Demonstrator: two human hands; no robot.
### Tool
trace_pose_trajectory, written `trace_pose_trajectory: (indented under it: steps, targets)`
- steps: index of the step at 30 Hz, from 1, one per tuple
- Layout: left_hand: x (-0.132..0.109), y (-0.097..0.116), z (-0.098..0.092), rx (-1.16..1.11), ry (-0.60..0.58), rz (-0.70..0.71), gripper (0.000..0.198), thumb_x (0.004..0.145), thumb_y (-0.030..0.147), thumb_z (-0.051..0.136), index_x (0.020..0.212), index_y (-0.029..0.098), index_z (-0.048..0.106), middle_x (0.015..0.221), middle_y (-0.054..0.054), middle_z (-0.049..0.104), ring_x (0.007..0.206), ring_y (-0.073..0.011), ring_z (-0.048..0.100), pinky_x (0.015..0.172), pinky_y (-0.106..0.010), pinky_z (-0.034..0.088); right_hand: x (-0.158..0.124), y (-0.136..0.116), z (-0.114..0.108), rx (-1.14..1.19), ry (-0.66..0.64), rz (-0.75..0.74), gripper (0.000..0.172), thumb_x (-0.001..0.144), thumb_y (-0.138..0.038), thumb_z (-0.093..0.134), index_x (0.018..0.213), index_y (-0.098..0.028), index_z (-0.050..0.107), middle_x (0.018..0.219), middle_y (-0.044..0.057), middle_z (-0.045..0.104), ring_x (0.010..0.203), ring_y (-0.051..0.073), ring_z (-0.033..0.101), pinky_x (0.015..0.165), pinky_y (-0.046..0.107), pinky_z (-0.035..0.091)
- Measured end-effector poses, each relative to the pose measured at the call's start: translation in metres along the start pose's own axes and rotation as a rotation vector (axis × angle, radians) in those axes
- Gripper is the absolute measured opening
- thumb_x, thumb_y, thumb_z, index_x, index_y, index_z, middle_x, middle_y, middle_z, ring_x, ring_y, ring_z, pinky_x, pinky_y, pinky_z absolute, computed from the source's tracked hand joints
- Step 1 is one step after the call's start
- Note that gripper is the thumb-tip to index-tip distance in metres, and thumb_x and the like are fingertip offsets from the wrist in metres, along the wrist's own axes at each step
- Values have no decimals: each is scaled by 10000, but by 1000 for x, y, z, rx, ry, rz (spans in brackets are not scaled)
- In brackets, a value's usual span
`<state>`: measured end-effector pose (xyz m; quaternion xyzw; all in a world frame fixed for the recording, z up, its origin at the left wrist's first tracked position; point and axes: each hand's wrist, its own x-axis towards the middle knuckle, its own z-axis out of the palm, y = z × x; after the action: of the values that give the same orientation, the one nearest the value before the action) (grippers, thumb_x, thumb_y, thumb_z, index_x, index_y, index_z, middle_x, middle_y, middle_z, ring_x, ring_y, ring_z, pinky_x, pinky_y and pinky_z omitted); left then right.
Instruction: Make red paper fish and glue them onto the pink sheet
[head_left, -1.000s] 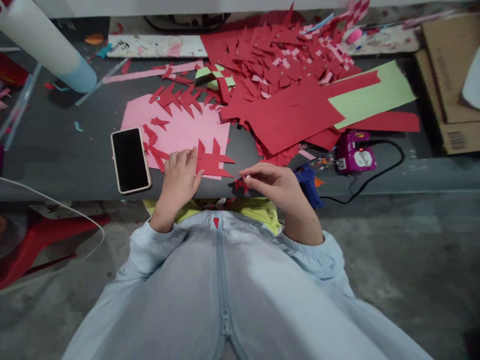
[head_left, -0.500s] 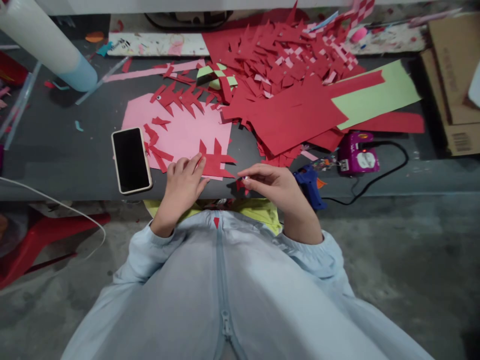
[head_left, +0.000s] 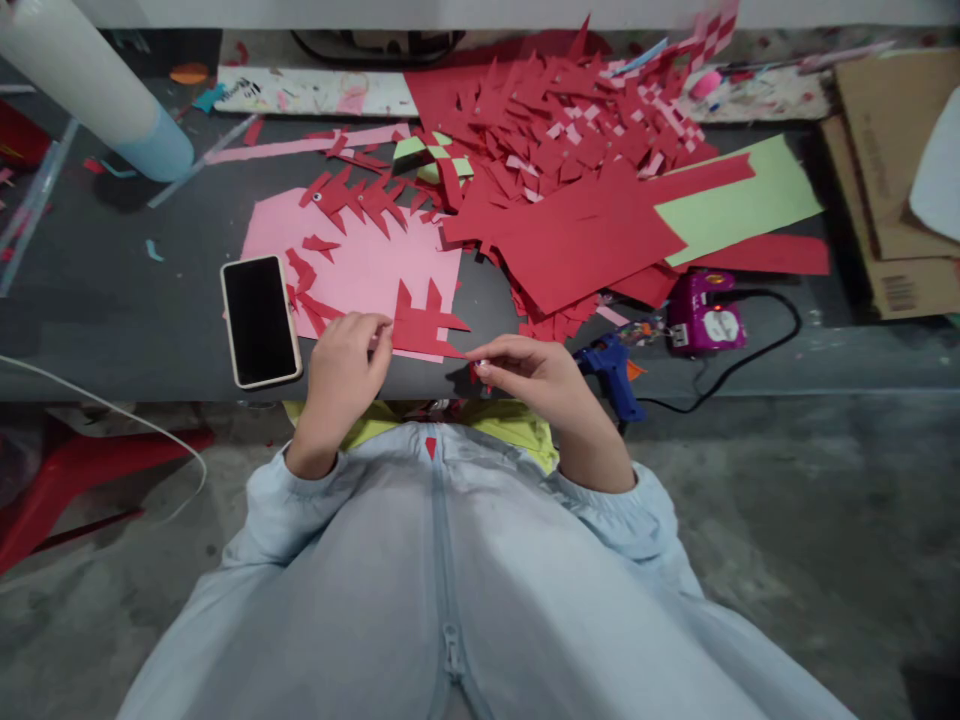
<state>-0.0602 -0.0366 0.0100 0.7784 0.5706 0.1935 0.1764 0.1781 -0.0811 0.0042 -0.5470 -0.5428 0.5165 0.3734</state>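
My left hand rests at the near edge of the dark table, fingers curled onto the left end of a red paper cutout shaped like a fish, which lies on a pink sheet. My right hand is pinched shut just right of the cutout's tip, around something small that I cannot make out. A second red fish cutout lies farther back on the pink sheet. A black phone lies left of my left hand.
A large heap of red cut paper and a green sheet fill the table's right half. A blue glue gun and a purple device with a black cable sit right of my right hand. Cardboard lies far right, a white roll far left.
My left hand's fingers have curled in and drawn back from lying flat on the cutout to holding its left end. My right hand has shifted slightly left, still pinched.
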Motion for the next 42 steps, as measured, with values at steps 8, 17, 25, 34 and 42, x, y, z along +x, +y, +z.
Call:
trace_pose_trajectory:
  steps: [8, 17, 25, 34, 42]
  targets:
    - [-38, 12, 19, -475, -179, -230, 249, 888, 360, 571, 940, 195, 750, 694, -15, 721, 583, -126, 591, 593, -246, 426, 6, 8, 24, -6, -28, -91, 171, 819, -364, 721, 924, -242, 781, 898, 44, 719, 778, 159, 639, 668, 294, 499]
    - [-36, 18, 27, -958, -185, -402, 315, 798, 447, 693, 882, 149, 748, 617, -10, 670, 513, -96, 563, 498, -208, 419, 13, 4, 37, -26, 7, -170, 128, 800, -334, 741, 888, -256, 793, 862, 49, 718, 805, 182, 630, 705, 326, 505]
    - [-29, 26, 32, -1219, -250, -449, 376, 728, 507, 785, 817, 144, 744, 523, 36, 568, 471, -59, 484, 469, -177, 376, 14, 8, 38, -66, 68, -338, 81, 794, -246, 763, 868, -259, 793, 776, 13, 667, 697, 139, 599, 616, 283, 475]
    - [-16, 34, 33, -1160, -276, -441, 298, 742, 450, 770, 799, 165, 707, 581, 34, 594, 488, -60, 495, 461, -182, 357, -2, -5, 13, -168, 100, -220, 112, 762, -291, 784, 855, -231, 767, 749, 16, 714, 663, 152, 631, 622, 290, 505]
    - [-7, 45, 29, -986, -391, -238, 168, 895, 338, 566, 801, 199, 556, 597, 49, 569, 538, -67, 498, 523, -187, 364, -47, -8, -47, -507, 446, 68, 229, 822, -430, 696, 732, -235, 775, 725, 38, 764, 672, 206, 685, 638, 321, 493]
